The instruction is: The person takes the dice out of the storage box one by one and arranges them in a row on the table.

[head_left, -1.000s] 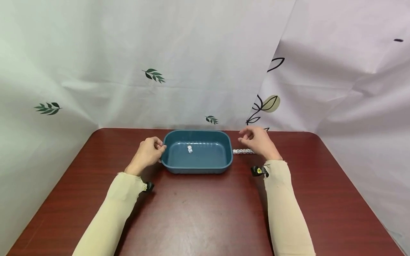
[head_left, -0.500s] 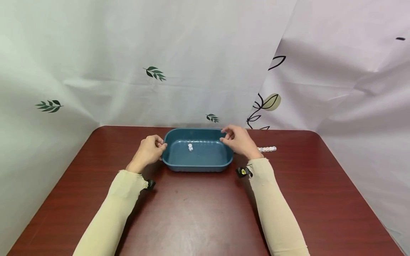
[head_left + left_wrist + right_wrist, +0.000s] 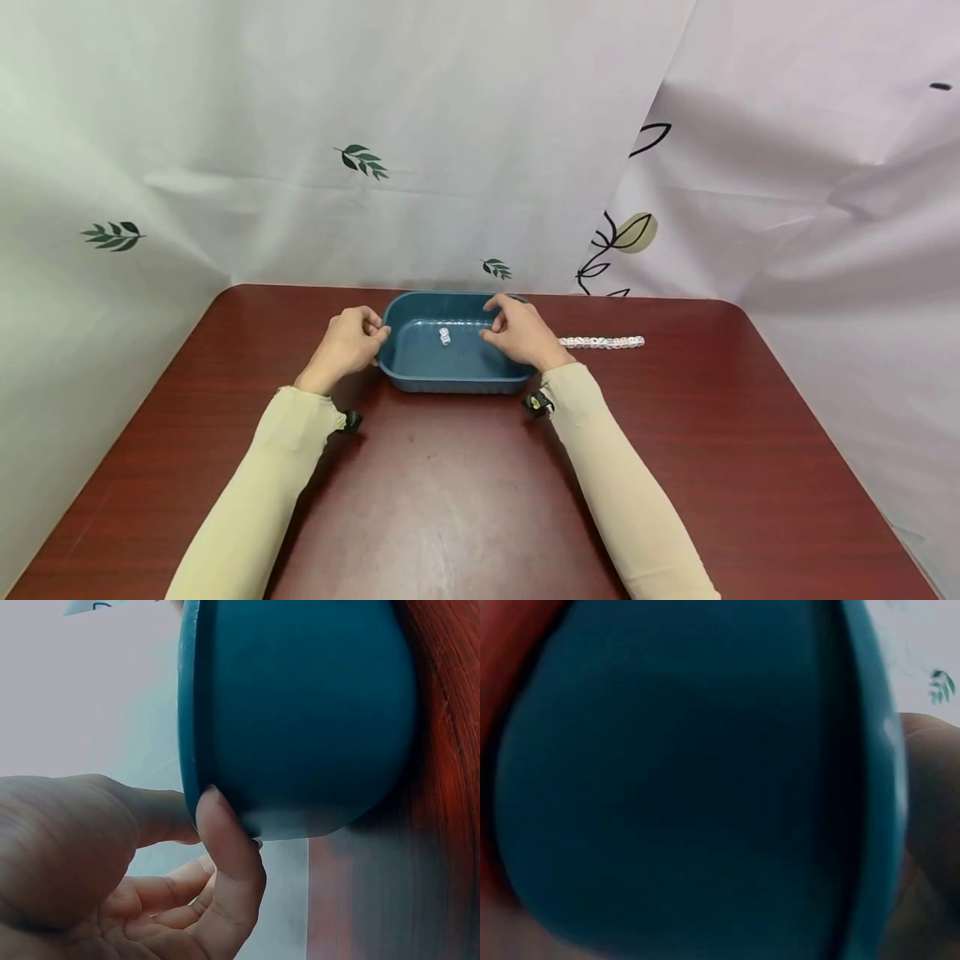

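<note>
A blue rectangular tub (image 3: 457, 386) stands near the back of the table. My left hand (image 3: 345, 346) pinches its left rim; in the left wrist view the thumb and a curved finger (image 3: 232, 847) meet at the rim (image 3: 187, 712). Two white dice (image 3: 445, 336) lie together on the tub's floor, left of its middle. My right hand (image 3: 521, 333) hangs over the tub's right side, thumb and forefinger apart with nothing seen between them. The tub's wall (image 3: 667, 787) covers most of the right wrist view and hides the right fingers there.
To the right of the tub a straight row of several white dice (image 3: 603, 342) lies on the reddish-brown table (image 3: 450, 500). A pale cloth backdrop with printed leaves (image 3: 480, 167) hangs behind the table.
My right hand has moved left from over the dice row to over the tub, uncovering more of the row. The left hand keeps its place at the rim.
</note>
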`<state>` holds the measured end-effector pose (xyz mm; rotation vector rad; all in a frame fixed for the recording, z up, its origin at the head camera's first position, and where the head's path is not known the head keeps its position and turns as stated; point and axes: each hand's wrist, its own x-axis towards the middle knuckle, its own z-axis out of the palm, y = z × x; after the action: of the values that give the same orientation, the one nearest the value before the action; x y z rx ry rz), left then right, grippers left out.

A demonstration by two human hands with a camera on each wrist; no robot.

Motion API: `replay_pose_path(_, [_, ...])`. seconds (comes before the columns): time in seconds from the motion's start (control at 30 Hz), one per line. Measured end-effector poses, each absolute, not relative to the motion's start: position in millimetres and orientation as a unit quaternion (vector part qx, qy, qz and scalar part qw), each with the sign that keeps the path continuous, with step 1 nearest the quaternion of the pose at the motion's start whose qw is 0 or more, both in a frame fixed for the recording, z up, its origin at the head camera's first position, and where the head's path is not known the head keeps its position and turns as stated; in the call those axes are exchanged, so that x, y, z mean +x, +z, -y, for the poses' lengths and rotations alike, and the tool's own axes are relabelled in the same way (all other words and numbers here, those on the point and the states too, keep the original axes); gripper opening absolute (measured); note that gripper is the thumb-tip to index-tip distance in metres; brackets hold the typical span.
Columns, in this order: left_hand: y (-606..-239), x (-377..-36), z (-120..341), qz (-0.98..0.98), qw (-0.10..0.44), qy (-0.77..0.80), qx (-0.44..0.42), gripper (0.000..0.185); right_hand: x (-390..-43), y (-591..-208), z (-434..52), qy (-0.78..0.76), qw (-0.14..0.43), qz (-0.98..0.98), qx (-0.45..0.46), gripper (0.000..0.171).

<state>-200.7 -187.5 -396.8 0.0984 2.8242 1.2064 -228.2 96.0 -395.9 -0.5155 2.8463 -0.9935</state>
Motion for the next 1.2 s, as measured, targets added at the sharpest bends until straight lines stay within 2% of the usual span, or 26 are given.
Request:
replay_pose_path(0.17, [-397.0,-200.9,190.6,-0.922,0.035,0.384,0.032,0.021,-231.1,-401.9,-76.7,-0.303,0.100,-0.932,-0.173,0.049])
replay_pose_path(0.37, [-398.9,-202.2,188.4,-0.921,0.033,0.388,0.035,0.021,-233.5,-407.2,-61.9,-0.291,0.124,-0.932,-0.178,0.049])
replay_pose_path(0.6, [-403.0,-202.1,183.5,-0.919,0.048,0.391,0.027,0.022,-231.2,-417.3,-53.3,-0.247,0.179,-0.933,-0.189,0.049])
replay_pose_path(0.97, [-398.7,-203.8,184.3,-0.919,0.046,0.391,0.032,0.022,-234.0,-414.7,-45.2,-0.242,0.164,-0.934,-0.206,0.031])
replay_pose_path(1.2, [-396.4,-201.3,186.4,-0.921,0.044,0.386,0.029,0.022,-232.5,-414.4,-35.8,-0.224,0.154,-0.938,-0.216,0.012])
